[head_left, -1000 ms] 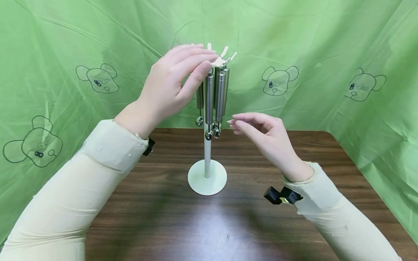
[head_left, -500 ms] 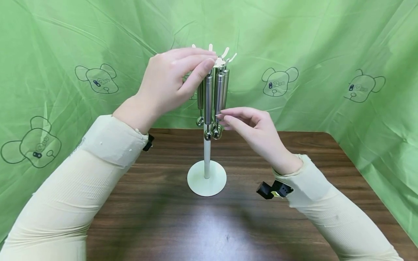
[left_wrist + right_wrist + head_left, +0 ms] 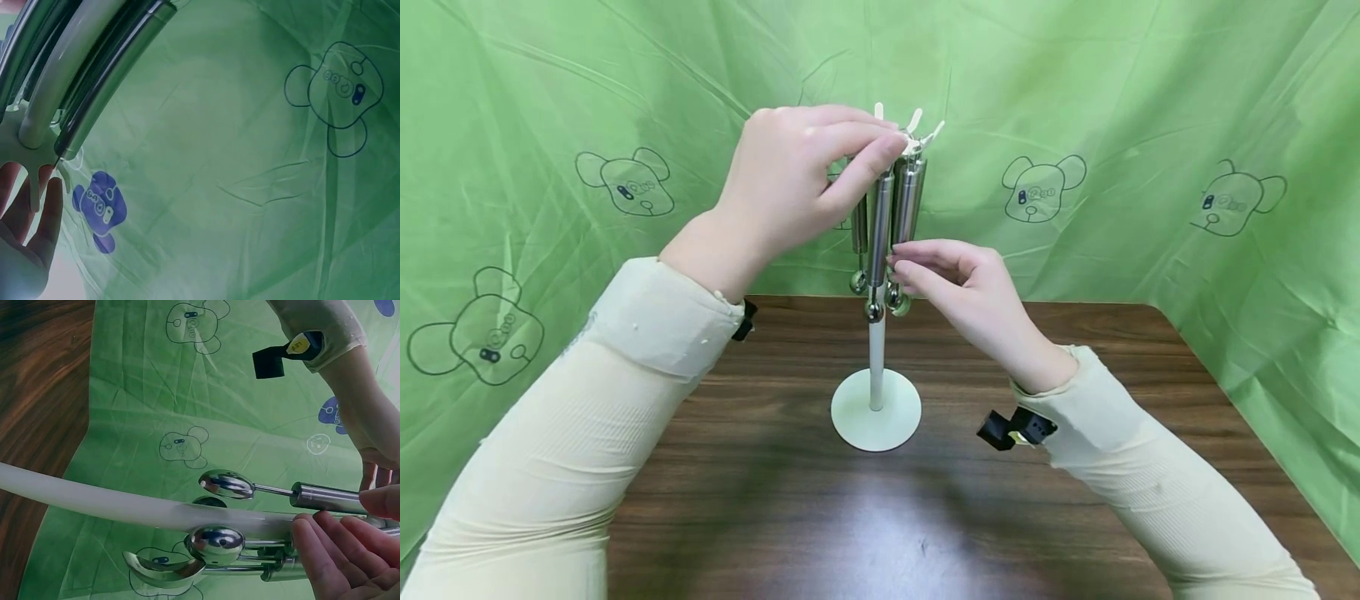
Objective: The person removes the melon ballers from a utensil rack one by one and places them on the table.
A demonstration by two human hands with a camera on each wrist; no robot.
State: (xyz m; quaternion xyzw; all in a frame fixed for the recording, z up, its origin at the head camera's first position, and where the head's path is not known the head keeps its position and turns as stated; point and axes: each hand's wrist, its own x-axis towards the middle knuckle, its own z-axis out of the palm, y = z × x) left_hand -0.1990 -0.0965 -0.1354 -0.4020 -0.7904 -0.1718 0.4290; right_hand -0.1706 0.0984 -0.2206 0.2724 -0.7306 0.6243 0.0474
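A pale stand has a round base (image 3: 876, 429), a thin pole (image 3: 877, 350) and a pronged top (image 3: 14, 142). Several steel spoons with thick tubular handles hang from it; the nearest spoon (image 3: 880, 229) tilts, its bowl to the left. Over the top lies my left hand (image 3: 801, 179), fingers fairly straight, their tips among the prongs in the left wrist view. From the right, my right hand (image 3: 966, 283) reaches in with gently bent fingers, tips right at the lower handles. One spoon bowl (image 3: 226, 484) hangs apart from the others in the right wrist view.
The stand rises from a dark wooden table (image 3: 775, 500). A green cloth (image 3: 1120, 67) with printed bear heads surrounds the table at the back and sides. Black cameras sit on both wrists, the right wrist camera (image 3: 1017, 427) below its cuff.
My right hand has moved left and slightly up to the hanging spoons. The nearest spoon's bowl has swung left. My left hand has shifted slightly right over the stand's top.
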